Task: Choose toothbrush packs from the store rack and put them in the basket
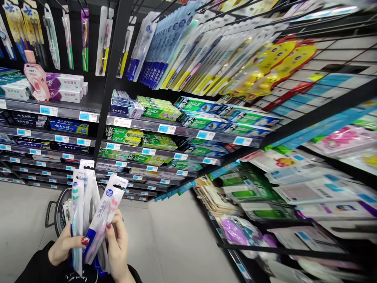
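Several packaged toothbrushes are fanned out between my two hands at the lower left of the head view. My left hand (65, 244) is closed round the bundle, its thumb across a pack with a teal toothbrush (75, 204). My right hand (118, 245) pinches the pack with a pink toothbrush (103, 212), which leans to the right over the others. Paler packs (88, 181) stand up behind these two. Their lower ends are partly hidden by my fingers.
Below my hands a dark round basket (60, 212) with a handle stands on the floor. Ahead, a shelf (182, 130) carries toothpaste boxes (159, 108), under rows of hanging toothbrushes (165, 51). A pink bottle (37, 78) stands at left. Hanging packs (318, 188) line the right side.
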`<state>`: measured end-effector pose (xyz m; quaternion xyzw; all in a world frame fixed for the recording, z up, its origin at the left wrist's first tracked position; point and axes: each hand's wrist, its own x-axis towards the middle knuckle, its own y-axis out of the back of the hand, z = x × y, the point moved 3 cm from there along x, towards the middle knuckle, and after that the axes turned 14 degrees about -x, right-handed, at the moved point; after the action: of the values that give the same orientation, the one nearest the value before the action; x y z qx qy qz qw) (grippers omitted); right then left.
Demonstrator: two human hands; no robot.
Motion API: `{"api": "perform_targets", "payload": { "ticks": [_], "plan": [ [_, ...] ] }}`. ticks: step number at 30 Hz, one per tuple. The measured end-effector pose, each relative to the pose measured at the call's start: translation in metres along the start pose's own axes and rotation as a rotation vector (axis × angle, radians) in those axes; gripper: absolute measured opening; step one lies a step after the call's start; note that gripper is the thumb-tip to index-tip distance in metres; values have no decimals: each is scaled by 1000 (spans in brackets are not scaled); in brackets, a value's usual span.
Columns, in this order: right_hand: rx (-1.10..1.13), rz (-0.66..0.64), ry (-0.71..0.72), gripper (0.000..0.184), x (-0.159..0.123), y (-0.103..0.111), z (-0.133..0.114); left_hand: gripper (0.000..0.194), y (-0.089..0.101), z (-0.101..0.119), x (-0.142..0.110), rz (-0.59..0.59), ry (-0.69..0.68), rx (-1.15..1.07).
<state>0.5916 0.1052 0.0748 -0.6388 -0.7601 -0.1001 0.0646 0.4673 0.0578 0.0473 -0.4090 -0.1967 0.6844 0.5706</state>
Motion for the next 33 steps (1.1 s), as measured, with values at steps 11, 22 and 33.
{"api": "perform_targets", "payload": {
  "ticks": [11,22,33],
  "plan": [
    [499,245,-350,13,6,26,1,15,-1,15,5,-117,-84,283],
    [874,16,-335,9,29,38,23,19,6,11,8,-205,-44,314],
    [-496,93,-304,26,18,31,16,20,-2,20,2,-305,-28,426]
  ]
}}
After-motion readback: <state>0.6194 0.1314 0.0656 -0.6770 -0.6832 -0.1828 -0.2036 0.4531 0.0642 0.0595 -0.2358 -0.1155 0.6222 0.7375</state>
